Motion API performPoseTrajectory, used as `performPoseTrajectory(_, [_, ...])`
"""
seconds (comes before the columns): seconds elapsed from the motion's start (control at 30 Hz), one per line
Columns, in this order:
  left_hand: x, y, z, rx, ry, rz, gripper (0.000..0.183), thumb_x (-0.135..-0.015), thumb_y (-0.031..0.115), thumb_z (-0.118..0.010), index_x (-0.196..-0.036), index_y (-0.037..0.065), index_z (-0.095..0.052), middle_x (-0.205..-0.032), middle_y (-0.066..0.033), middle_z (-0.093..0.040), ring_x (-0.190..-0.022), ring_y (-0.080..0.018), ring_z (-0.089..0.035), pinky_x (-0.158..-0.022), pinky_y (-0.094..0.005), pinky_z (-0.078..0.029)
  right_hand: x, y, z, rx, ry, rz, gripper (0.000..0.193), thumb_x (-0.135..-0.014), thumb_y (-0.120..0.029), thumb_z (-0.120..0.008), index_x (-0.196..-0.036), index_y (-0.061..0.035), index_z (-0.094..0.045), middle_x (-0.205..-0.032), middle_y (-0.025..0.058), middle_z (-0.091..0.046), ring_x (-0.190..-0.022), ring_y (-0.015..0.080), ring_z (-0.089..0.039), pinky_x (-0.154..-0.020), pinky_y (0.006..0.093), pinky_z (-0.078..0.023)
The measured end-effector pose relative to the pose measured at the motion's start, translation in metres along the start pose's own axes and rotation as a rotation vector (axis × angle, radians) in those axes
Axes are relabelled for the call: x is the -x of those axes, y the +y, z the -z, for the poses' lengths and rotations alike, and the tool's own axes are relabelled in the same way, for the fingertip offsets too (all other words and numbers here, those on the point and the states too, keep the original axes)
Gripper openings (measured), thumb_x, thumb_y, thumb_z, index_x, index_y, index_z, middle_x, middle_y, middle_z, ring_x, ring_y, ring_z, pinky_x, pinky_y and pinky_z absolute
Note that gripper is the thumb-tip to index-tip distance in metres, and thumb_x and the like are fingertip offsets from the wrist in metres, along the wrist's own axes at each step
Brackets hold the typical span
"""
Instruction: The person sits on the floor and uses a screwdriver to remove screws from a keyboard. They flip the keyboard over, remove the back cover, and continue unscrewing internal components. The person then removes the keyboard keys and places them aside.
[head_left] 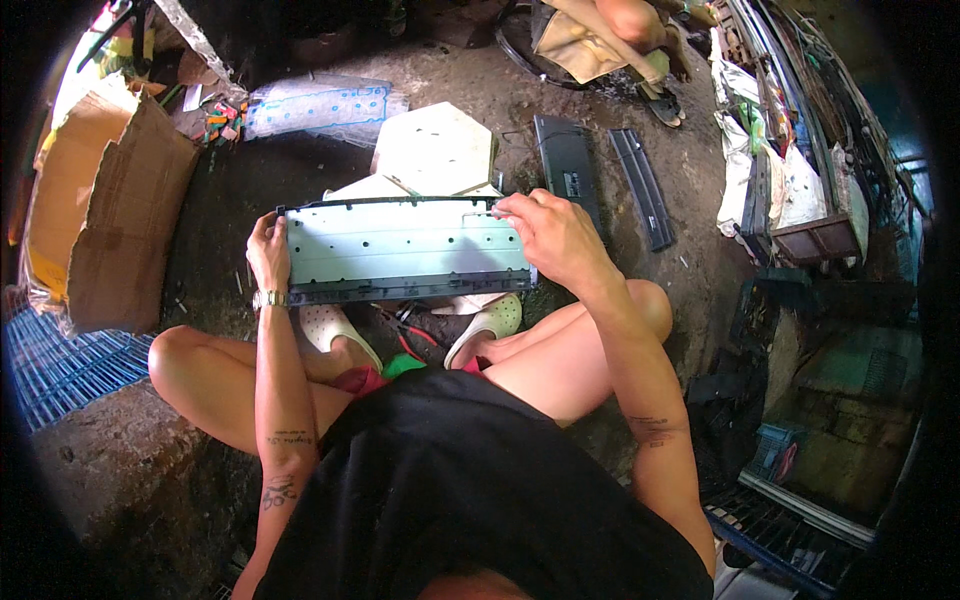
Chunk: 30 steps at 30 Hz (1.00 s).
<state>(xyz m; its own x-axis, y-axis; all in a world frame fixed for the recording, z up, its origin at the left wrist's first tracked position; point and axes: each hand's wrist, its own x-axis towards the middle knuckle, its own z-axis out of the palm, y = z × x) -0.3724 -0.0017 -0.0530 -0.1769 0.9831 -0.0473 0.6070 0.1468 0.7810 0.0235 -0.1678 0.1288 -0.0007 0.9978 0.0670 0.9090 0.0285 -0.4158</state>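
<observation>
A long black tray-like panel [410, 291] is in front of me, lined with a pale, flat sheet [400, 230] dotted with small dark holes. It looks like an opened keyboard housing. My left hand [268, 253] grips its left end, fingers curled round the edge. Over the far right corner my right hand [535, 230] is closed in a pinch, its fingertips at a small, thin pale piece that I cannot make out. A white hexagonal stool top or board [437, 148] lies just beyond the panel.
Two black keyboard panels [640, 185] lie to the right. A clear sheet with blue lines [318, 107] is at the far left, near a cardboard box [130, 210]. Another person's leg [640, 22] shows at the top. Sacks and scrap [795, 185] line the right side.
</observation>
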Motion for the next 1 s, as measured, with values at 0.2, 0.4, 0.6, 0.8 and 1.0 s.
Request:
performPoseTrajectory(0.2, [0.014,0.032,0.003,-0.206,0.26,-0.208,0.031,-0.098,0.022,-0.068,-0.125,0.008,-0.07,-0.118,-0.0122,-0.073,-0.11,-0.0328,-0.067,-0.097,-0.0424,-0.051,-0.001,0.003,-0.001,0.035,-0.044,-0.007,0.017,-0.096,-0.01,-0.065,-0.111,-0.0097,-0.072,-0.097,0.0164,-0.069,-0.088,0.0376,-0.069,-0.078,0.0467,-0.056])
performPoseTrajectory(0.4, [0.053,0.098,-0.016,-0.059,0.1,-0.744,0.029,-0.085,-0.001,-0.071,-0.112,0.008,-0.07,-0.113,-0.0122,-0.071,-0.108,-0.0334,-0.065,-0.099,-0.0441,-0.048,-0.001,0.0,0.008,0.039,-0.114,-0.036,0.017,-0.097,-0.013,-0.064,-0.112,-0.0095,-0.072,-0.098,0.0165,-0.07,-0.092,0.0384,-0.069,-0.081,0.0478,-0.056])
performPoseTrajectory(0.6, [0.113,0.148,-0.108,0.115,-0.565,-0.767,0.03,-0.095,0.017,-0.067,-0.123,0.007,-0.066,-0.127,-0.0207,-0.065,-0.124,-0.0402,-0.057,-0.106,-0.0476,-0.047,-0.023,-0.013,-0.003,0.269,-0.153,-0.003,0.028,-0.101,-0.034,-0.061,-0.1,-0.0061,-0.063,-0.076,0.0213,-0.071,-0.074,0.0427,-0.072,-0.066,0.0545,-0.058])
performPoseTrajectory(0.8, [0.105,0.153,-0.171,-0.043,-0.755,-0.636,0.018,-0.089,0.008,-0.061,-0.103,0.006,-0.073,-0.09,-0.0255,-0.072,-0.085,-0.0452,-0.071,-0.077,-0.0539,-0.056,-0.043,-0.023,-0.009,0.211,-0.279,0.189,0.023,-0.089,-0.008,-0.059,-0.109,-0.0126,-0.071,-0.106,0.0224,-0.07,-0.09,0.0401,-0.073,-0.078,0.0504,-0.059])
performPoseTrajectory(1.0, [0.095,0.135,-0.185,0.112,-0.638,-0.853,0.017,-0.087,0.01,-0.062,-0.098,0.008,-0.074,-0.09,-0.0206,-0.074,-0.086,-0.0431,-0.071,-0.078,-0.0523,-0.056,-0.049,-0.033,0.013,0.331,-0.362,0.082,0.021,-0.091,-0.016,-0.06,-0.107,-0.0103,-0.073,-0.104,0.0217,-0.067,-0.092,0.0399,-0.072,-0.082,0.0486,-0.058])
